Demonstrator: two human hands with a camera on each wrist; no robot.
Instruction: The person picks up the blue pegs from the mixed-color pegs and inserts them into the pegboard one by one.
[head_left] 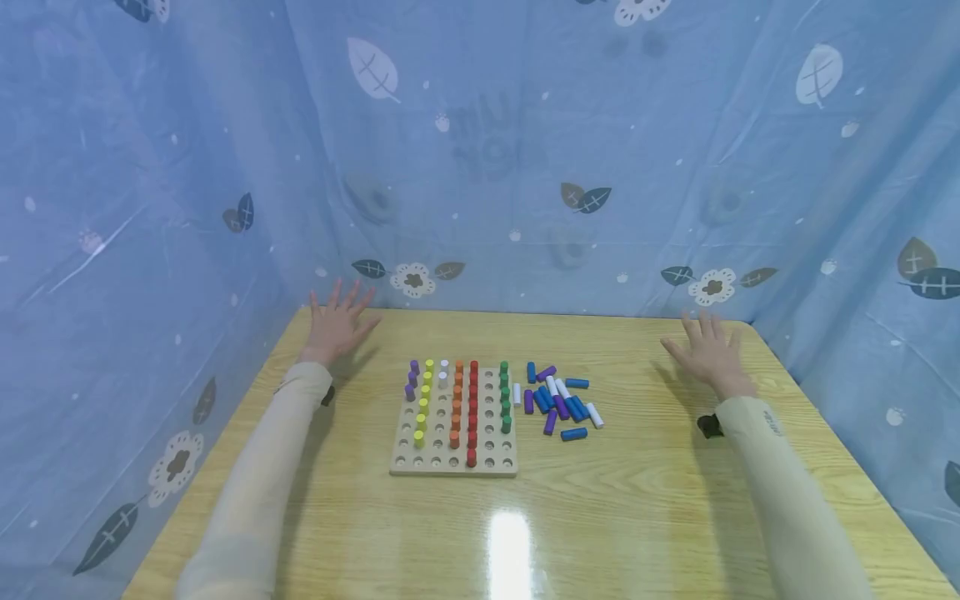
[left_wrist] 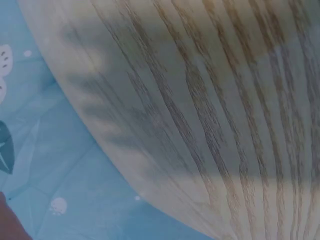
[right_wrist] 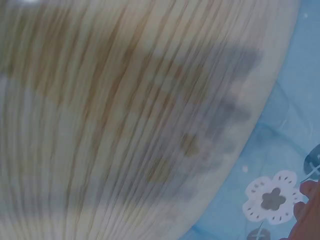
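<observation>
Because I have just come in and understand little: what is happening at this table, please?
A person's left hand and right hand are spread open over the table, holding nothing. Between them is a pegboard, only partly filled with standing pegs in six colours. To its right, loose pegs in blue, purple and white lie scattered.

Here the pegboard (head_left: 427, 469) is sitting on the table (head_left: 622, 508), pegs (head_left: 472, 407) standing in its holes. Just right of it, loose pegs (head_left: 561, 407) are lying in a cluster (one right beside the board's edge). The left hand (head_left: 333, 327) is flanking the board's far left, the right hand (head_left: 710, 354) well right of the cluster; behind everything, a curtain (head_left: 517, 167) is hanging.
</observation>
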